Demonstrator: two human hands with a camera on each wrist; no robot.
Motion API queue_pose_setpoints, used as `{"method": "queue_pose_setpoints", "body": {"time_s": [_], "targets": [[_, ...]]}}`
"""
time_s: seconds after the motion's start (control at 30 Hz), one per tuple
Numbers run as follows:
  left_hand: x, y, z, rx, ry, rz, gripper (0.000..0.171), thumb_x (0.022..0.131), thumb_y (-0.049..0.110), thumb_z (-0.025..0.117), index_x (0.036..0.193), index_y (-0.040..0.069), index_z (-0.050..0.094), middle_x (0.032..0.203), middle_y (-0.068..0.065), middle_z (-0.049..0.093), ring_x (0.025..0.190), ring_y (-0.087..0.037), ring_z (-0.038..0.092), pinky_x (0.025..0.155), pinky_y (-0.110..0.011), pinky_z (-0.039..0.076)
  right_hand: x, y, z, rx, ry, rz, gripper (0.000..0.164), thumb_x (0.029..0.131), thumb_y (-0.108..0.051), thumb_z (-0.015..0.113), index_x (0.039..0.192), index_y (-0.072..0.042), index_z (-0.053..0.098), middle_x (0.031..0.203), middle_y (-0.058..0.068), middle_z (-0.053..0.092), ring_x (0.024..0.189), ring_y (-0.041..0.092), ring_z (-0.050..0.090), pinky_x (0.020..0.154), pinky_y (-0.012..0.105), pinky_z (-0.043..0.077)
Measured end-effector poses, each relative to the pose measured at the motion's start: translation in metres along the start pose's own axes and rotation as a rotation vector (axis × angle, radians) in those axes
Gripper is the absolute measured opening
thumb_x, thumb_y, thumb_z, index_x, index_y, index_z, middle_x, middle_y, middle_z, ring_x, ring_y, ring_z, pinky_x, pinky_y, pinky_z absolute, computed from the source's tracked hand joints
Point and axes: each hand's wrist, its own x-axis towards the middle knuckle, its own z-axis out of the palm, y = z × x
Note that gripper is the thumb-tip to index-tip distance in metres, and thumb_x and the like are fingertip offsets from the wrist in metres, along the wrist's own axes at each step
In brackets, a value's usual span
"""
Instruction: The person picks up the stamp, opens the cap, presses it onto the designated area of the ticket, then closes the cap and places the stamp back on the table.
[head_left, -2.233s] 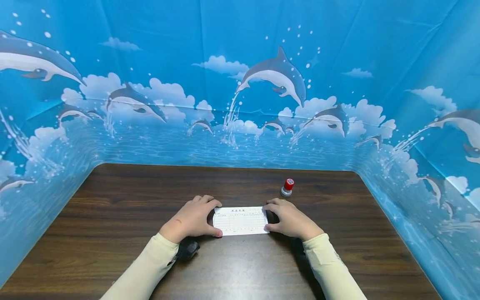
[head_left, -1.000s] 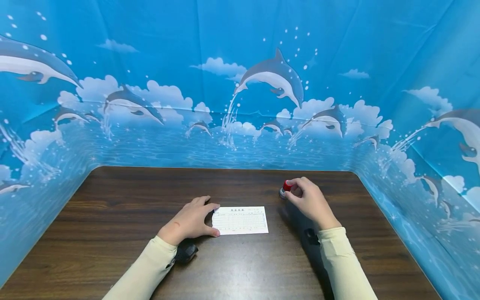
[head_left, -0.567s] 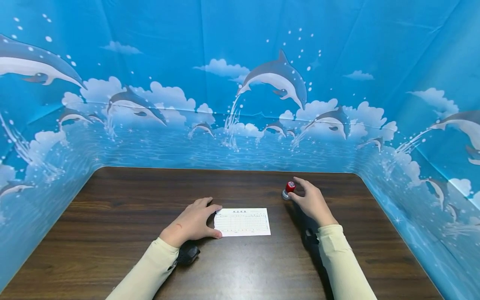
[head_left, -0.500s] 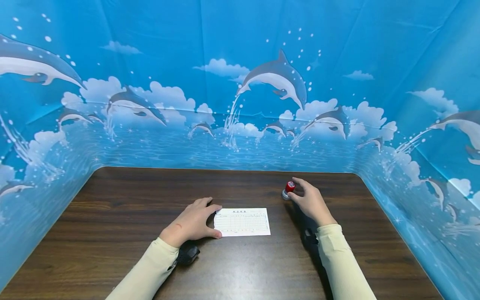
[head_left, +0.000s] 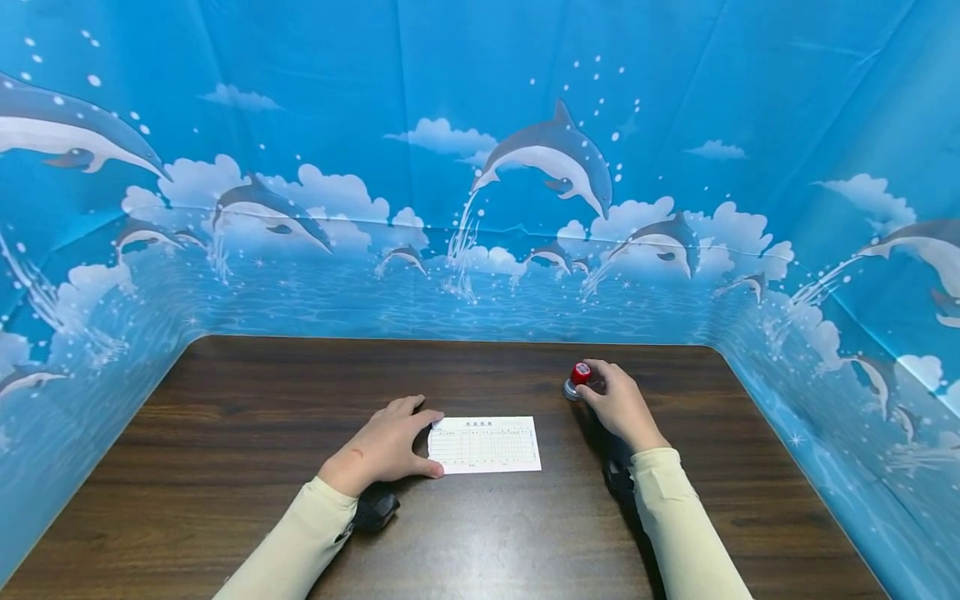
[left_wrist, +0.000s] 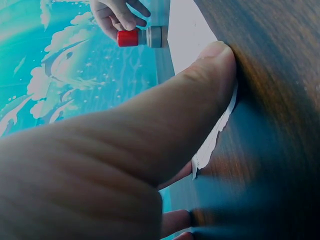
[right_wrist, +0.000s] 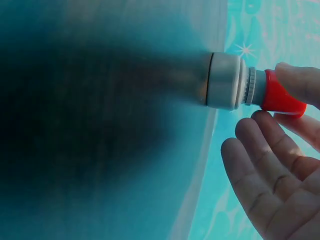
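Note:
A white printed slip (head_left: 487, 446) with a ruled table lies flat on the wooden table. My left hand (head_left: 386, 446) rests at its left end, thumb (left_wrist: 217, 60) pressing the near corner and the other fingers spread toward the far corner. In the left wrist view the slip's left edge looks ragged. Beyond the slip to the right stands a stamp (head_left: 576, 382) with a red cap and a silver-grey base, upright on the table. My right hand (head_left: 618, 404) pinches the red cap (right_wrist: 280, 95) between thumb and index finger, its remaining fingers extended beside the stamp.
The brown wooden table (head_left: 262, 392) is enclosed at the back and sides by a blue curtain (head_left: 337, 275) printed with dolphins. Black wrist devices sit under both wrists, the left one (head_left: 375, 508) close to the tabletop.
My right hand has left the slip's right end and gone to the stamp. Its fingers touched the cap, spread slightly, then came together on it. The left hand, slip and stamp stay put.

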Motion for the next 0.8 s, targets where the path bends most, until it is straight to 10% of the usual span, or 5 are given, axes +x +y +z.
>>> {"method": "queue_pose_setpoints", "body": {"time_s": [0.8], "targets": [[-0.0037, 0.0005, -0.0006, -0.004, -0.006, -0.009, 0.084, 0.079, 0.05, 0.089, 0.148, 0.016, 0.057, 0.161, -0.022, 0.038, 0.148, -0.043, 0.035, 0.116, -0.063, 0.033, -0.004, -0.0071, -0.0032, 0.086, 0.119, -0.014, 0.035, 0.095, -0.013, 0.076, 0.126, -0.002, 0.064, 0.114, 0.018, 0.07, 0.1, 0.031, 0.066, 0.091, 0.05, 0.058]]}}
